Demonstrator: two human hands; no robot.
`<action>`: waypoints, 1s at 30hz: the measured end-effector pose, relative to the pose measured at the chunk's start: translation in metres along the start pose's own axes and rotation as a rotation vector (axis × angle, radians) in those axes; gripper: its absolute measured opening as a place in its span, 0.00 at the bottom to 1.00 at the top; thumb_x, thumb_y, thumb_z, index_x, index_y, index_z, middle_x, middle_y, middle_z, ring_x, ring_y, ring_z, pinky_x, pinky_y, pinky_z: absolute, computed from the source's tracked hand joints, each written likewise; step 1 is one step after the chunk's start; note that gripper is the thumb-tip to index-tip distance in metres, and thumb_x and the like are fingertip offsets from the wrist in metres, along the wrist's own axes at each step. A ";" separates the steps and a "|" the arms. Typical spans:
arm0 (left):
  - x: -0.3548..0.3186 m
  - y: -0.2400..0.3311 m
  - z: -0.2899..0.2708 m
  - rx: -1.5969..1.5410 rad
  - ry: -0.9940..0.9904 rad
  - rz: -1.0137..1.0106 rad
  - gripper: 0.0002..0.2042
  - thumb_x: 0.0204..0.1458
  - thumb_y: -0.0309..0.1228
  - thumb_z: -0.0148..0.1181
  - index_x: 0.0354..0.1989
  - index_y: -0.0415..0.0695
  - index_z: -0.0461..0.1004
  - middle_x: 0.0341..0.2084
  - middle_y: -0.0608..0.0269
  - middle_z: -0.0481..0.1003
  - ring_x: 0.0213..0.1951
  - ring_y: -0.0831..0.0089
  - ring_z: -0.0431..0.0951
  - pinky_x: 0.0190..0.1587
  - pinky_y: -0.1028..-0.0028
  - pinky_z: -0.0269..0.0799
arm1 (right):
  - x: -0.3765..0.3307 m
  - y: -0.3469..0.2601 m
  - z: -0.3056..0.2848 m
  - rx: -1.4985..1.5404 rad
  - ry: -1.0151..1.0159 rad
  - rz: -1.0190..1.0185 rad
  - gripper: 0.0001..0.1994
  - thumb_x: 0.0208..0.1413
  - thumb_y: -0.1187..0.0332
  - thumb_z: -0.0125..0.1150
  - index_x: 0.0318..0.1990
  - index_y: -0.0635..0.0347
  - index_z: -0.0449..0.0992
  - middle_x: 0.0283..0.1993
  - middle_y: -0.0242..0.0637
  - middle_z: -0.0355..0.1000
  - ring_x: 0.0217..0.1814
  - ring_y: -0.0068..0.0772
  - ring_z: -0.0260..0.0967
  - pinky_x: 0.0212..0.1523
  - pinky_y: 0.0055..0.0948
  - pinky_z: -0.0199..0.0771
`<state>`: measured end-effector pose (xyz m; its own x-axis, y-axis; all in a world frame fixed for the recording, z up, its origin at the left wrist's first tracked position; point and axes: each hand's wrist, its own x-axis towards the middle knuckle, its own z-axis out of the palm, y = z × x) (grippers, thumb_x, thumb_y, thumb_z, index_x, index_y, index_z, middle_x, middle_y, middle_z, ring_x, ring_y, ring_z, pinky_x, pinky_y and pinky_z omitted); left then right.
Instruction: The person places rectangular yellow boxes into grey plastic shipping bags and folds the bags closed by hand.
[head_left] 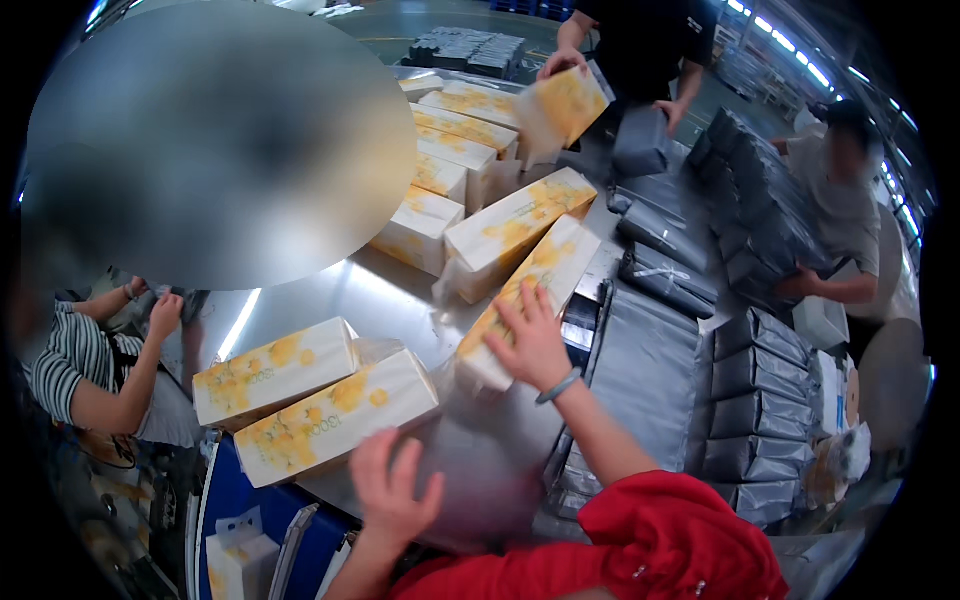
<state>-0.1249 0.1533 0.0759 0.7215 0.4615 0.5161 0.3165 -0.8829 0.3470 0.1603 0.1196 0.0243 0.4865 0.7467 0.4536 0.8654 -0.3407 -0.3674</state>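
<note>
My right hand [530,340], a grey band on its wrist, lies with spread fingers on a long white tissue pack [545,265] printed with yellow flowers. Fingers apart and slightly blurred, my left hand [395,490] is empty. It is just in front of another long tissue pack [340,415], and I cannot tell whether it touches it. A similar pack [275,370] lies alongside that one, farther away. Beyond my right hand, one more pack [525,230] rests at a slant next to the pack under my palm.
Several more packs [450,150] crowd the far side of the metal table [380,310]. Grey plastic bags [640,380] lie to the right, beside stacked grey parcels [760,400]. Across the table a person [640,50] holds a pack and a grey parcel. Others work left and right.
</note>
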 end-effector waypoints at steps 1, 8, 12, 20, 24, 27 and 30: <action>0.005 -0.011 -0.014 0.086 -0.040 -0.069 0.31 0.37 0.34 0.66 0.52 0.39 0.65 0.53 0.43 0.61 0.54 0.44 0.62 0.55 0.53 0.59 | 0.012 0.013 0.004 0.019 0.017 -0.009 0.24 0.48 0.52 0.60 0.52 0.51 0.73 0.62 0.59 0.56 0.66 0.64 0.47 0.61 0.57 0.52; 0.000 -0.065 -0.057 0.326 -0.404 -0.311 0.40 0.32 0.39 0.70 0.59 0.45 0.61 0.58 0.46 0.56 0.59 0.48 0.55 0.61 0.52 0.49 | 0.106 0.102 0.021 0.078 -0.052 -0.077 0.23 0.48 0.56 0.60 0.52 0.52 0.73 0.62 0.59 0.56 0.66 0.63 0.48 0.65 0.45 0.51; 0.008 -0.072 -0.040 0.382 -0.339 -0.239 0.36 0.33 0.37 0.68 0.58 0.52 0.64 0.57 0.46 0.57 0.59 0.48 0.56 0.60 0.49 0.48 | 0.145 0.157 0.016 0.170 -0.124 -0.102 0.25 0.48 0.55 0.61 0.54 0.53 0.70 0.62 0.54 0.58 0.66 0.60 0.49 0.65 0.46 0.51; 0.044 -0.066 0.024 0.321 -0.102 -0.160 0.32 0.36 0.39 0.67 0.56 0.55 0.67 0.50 0.42 0.66 0.49 0.50 0.69 0.48 0.57 0.66 | 0.101 0.008 -0.006 -0.173 -0.156 -0.339 0.30 0.44 0.55 0.63 0.58 0.49 0.66 0.65 0.42 0.56 0.69 0.49 0.47 0.61 0.65 0.45; 0.074 -0.016 0.059 0.170 -0.245 -0.288 0.30 0.43 0.47 0.61 0.55 0.46 0.66 0.37 0.51 0.68 0.45 0.56 0.68 0.48 0.60 0.65 | 0.100 0.043 0.040 -0.301 -0.091 -0.243 0.30 0.43 0.60 0.63 0.58 0.48 0.65 0.65 0.37 0.58 0.68 0.44 0.51 0.64 0.62 0.41; 0.055 -0.007 0.048 0.325 -0.260 -0.206 0.34 0.43 0.45 0.62 0.61 0.53 0.59 0.45 0.49 0.64 0.46 0.56 0.65 0.46 0.58 0.59 | 0.121 0.076 0.036 -0.314 -0.096 -0.309 0.29 0.45 0.65 0.61 0.58 0.48 0.65 0.63 0.36 0.59 0.66 0.41 0.53 0.64 0.59 0.42; 0.017 -0.010 0.028 0.323 -0.366 -0.300 0.38 0.40 0.41 0.64 0.64 0.56 0.55 0.50 0.45 0.62 0.47 0.56 0.65 0.46 0.61 0.60 | 0.133 0.090 0.036 -0.237 -0.138 -0.307 0.28 0.45 0.68 0.61 0.58 0.49 0.65 0.63 0.35 0.60 0.66 0.40 0.53 0.65 0.55 0.43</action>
<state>-0.0987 0.1675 0.0592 0.7192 0.6865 0.1071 0.6709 -0.7262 0.1500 0.2991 0.2090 0.0224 0.1952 0.8980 0.3942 0.9792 -0.2009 -0.0273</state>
